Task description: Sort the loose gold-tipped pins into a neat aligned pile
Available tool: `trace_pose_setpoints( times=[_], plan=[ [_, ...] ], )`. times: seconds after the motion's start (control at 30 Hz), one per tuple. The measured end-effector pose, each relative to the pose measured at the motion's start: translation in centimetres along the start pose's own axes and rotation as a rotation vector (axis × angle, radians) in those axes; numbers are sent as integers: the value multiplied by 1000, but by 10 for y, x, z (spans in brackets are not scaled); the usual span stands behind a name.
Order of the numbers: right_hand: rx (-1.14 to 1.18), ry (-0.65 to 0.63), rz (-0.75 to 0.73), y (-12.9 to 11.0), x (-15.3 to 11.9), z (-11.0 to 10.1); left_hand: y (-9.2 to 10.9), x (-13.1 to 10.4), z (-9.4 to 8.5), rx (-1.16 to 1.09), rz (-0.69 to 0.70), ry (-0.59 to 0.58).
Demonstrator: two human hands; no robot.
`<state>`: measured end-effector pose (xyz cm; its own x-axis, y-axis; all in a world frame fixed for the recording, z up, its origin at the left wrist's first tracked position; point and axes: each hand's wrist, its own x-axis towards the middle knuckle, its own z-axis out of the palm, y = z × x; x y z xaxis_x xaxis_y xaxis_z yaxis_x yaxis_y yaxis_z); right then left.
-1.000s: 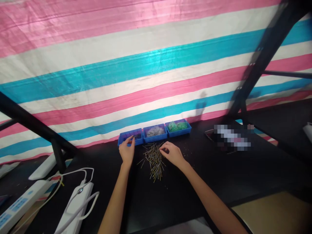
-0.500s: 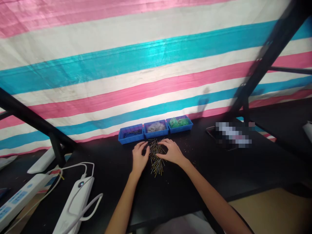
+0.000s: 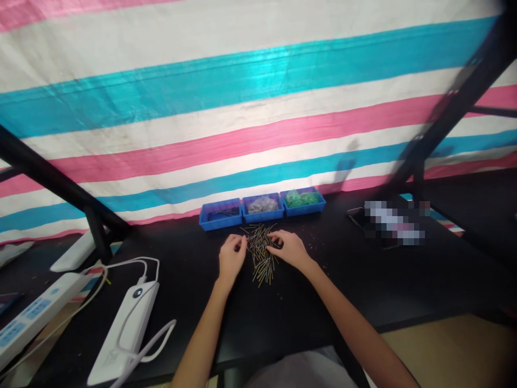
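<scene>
A loose pile of thin metal rods (image 3: 262, 253), grey and brass-coloured, lies on the black table (image 3: 258, 328). My left hand (image 3: 232, 256) is at the pile's left edge, thumb and fingertips drawn together in a pinch; what is between them, if anything, is too small to make out. On the right side, my right hand (image 3: 291, 249) has its fingers curved and its thumb apart from them, the tips touching or nearly touching the rods. Behind the pile stand three blue trays: the left tray (image 3: 221, 222) has dark thin rods, the middle tray (image 3: 263, 215) clear bags, the right tray (image 3: 305, 209) green bags.
A white power bank (image 3: 125, 334) with a looping cable and a white power strip (image 3: 38, 312) lie at the left. A phone (image 3: 357, 218), partly blurred out, rests at the right. Black frame bars (image 3: 440, 118) slant up on both sides before a striped sheet (image 3: 242, 134).
My left fingers have closed from a spread curve into a pinch. My right fingers have curled a little more at the pile. The view has shifted slightly.
</scene>
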<state>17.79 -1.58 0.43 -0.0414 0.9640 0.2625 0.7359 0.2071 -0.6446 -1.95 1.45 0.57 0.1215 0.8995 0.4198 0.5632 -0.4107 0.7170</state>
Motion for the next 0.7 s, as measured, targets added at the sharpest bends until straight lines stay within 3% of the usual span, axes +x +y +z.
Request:
trace_pose_setpoints(
  times=[0.2, 0.47, 0.7],
  plan=[
    [10, 37, 30, 0, 1, 2, 7, -2, 3, -82, 31, -75],
    [-12, 32, 47, -4, 1, 1, 8, -3, 3, -76, 33, -66],
    [-25, 105, 51, -4, -1, 2, 11, -4, 1, -25, 61, -81]
  ],
)
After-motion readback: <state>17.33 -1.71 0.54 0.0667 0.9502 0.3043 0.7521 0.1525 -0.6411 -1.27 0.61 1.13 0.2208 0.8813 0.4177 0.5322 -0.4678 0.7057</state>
